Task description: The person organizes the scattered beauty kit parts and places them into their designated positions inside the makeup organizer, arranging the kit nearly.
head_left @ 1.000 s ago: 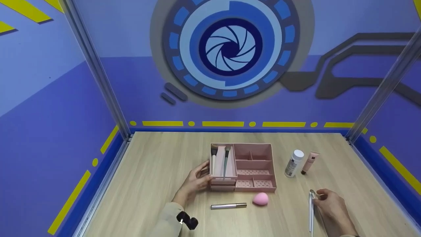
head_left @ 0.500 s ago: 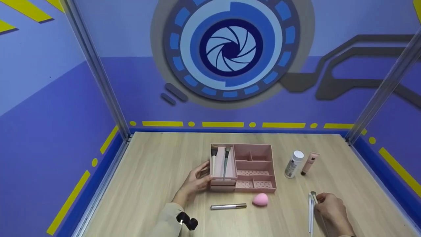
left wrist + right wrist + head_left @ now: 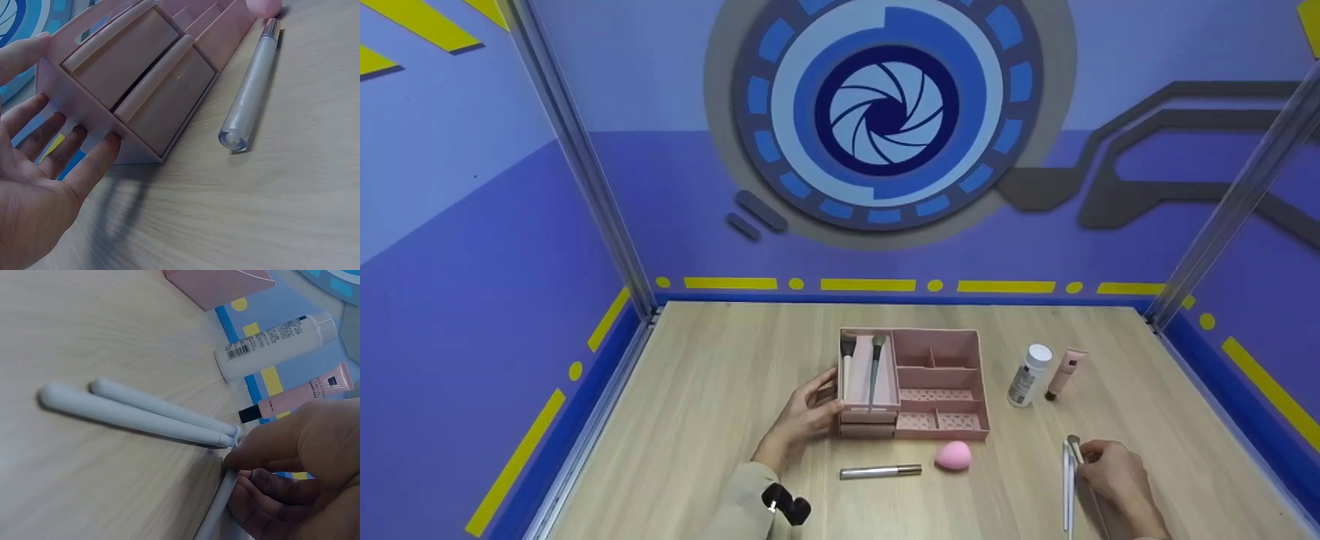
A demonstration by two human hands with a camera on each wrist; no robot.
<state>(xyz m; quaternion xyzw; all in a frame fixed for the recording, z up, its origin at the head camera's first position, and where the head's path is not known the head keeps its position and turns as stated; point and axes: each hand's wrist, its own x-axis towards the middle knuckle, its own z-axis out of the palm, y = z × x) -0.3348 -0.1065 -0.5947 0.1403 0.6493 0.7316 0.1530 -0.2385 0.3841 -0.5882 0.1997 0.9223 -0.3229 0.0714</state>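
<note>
A pink makeup organizer stands mid-table. My left hand touches its left side, fingers fairly straight against the side panel in the left wrist view. Two makeup brushes lie in its left top tray, one dark-bristled, one with a grey-green handle. At the right, my right hand pinches a slim makeup brush between thumb and fingers. Beside it lie two more pale-handled brushes, close together. The held brush's bristles are hidden in the right wrist view.
A silver-capped tube and a pink makeup sponge lie in front of the organizer. To its right are a white-capped bottle and a pink cream tube. Panels with blue graphics enclose the table's back and sides.
My right hand has shifted slightly toward me, and the brush in its fingers now shows a little apart from the other two. My left hand stays at the organizer.
</note>
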